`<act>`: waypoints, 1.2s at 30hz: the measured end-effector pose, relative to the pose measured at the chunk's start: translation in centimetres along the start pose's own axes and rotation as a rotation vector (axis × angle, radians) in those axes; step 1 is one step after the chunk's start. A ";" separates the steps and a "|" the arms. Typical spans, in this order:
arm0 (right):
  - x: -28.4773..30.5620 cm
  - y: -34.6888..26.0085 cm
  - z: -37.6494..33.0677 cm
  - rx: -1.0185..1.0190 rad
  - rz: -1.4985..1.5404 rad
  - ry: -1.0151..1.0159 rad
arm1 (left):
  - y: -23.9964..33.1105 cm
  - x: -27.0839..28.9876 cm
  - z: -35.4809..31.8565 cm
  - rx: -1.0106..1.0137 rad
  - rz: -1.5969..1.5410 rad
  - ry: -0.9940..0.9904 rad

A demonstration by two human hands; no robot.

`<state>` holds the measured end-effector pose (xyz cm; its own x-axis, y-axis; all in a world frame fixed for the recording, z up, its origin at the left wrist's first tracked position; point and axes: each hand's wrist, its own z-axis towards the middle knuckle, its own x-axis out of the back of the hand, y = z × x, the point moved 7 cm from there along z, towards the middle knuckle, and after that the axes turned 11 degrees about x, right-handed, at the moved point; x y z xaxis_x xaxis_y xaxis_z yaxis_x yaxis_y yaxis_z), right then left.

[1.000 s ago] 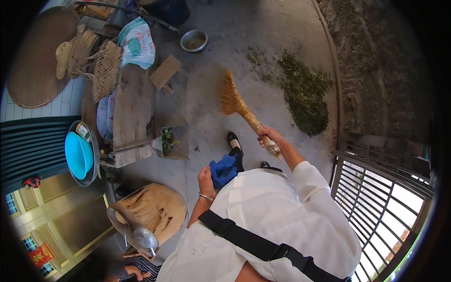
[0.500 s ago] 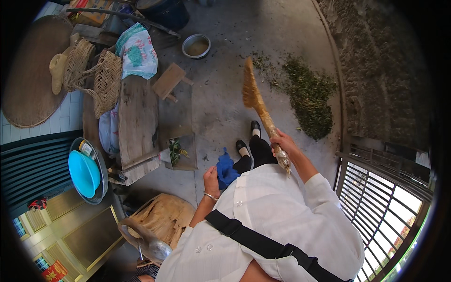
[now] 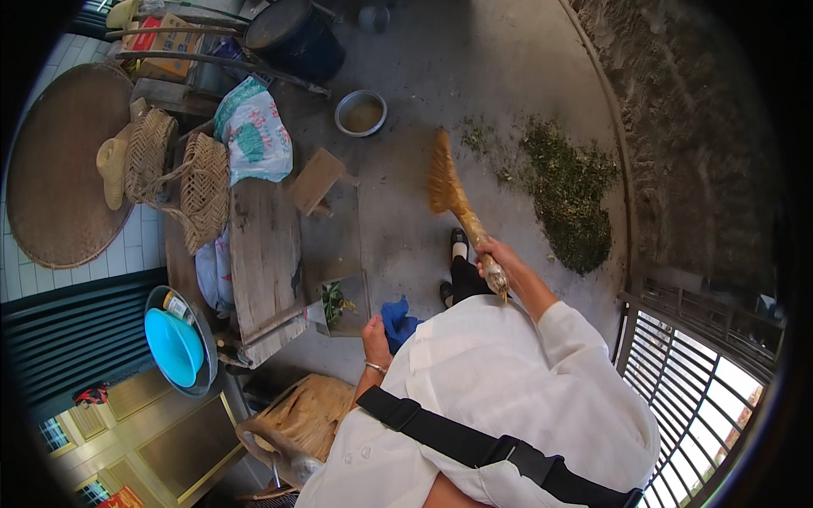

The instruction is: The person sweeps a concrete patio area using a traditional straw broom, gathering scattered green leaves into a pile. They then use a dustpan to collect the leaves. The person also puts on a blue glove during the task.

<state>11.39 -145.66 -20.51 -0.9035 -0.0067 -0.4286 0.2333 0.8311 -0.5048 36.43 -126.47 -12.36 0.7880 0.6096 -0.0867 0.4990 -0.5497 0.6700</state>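
Concrete floor (image 3: pixel 406 169) spreads between a wooden bench (image 3: pixel 264 254) and a heap of leaf litter (image 3: pixel 572 199) near the floor's right edge. From where I stand, the straw broom (image 3: pixel 461 205) has just slipped back leftward, away from the heap, so I'd judge its bristles aren't working the leaves at this instant; whether they touch the floor, I can't tell. The person's right hand (image 3: pixel 500 261) has its fingers wrapped round the broom handle. Fingers curled, the left hand (image 3: pixel 374 339) seems to grip a blue cloth (image 3: pixel 400 324), though the hold is partly hidden. Beside the bench's near corner lies a dustpan (image 3: pixel 357 292) with leafy sprigs. Half a second ago the cloth hung longer and the black shoes stood closer together; now one leads.
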 end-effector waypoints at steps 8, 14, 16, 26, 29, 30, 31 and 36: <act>-1.1 -5.7 -3.4 0.037 -0.057 0.170 | 4.7 -5.7 4.8 0.044 0.072 -0.052; -4.2 -7.7 5.4 0.088 -0.056 0.075 | 7.0 -8.4 7.6 0.010 0.167 -0.130; -3.7 -8.4 8.4 0.095 -0.004 0.065 | 8.8 -10.1 7.5 -0.005 0.172 -0.120; -0.8 -8.0 2.3 0.177 0.192 0.358 | 12.8 -12.4 10.7 -0.043 0.631 -0.237; -2.4 -7.9 1.0 0.197 0.149 0.367 | 12.6 -11.6 12.7 0.139 0.251 -0.277; -2.6 -7.8 1.5 0.209 0.128 0.349 | 12.8 -11.7 13.4 0.156 0.247 -0.293; -3.0 -7.2 2.5 0.215 0.117 0.336 | 13.2 -11.5 14.3 0.181 0.254 -0.308; -3.1 -6.7 8.0 0.207 0.143 0.301 | 16.4 -11.8 15.6 0.221 0.269 -0.326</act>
<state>15.47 -155.64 -21.80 -0.9145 0.2899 -0.2821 0.4042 0.6820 -0.6095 40.93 -151.64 -11.83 0.9543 0.2370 -0.1821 0.2983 -0.7937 0.5302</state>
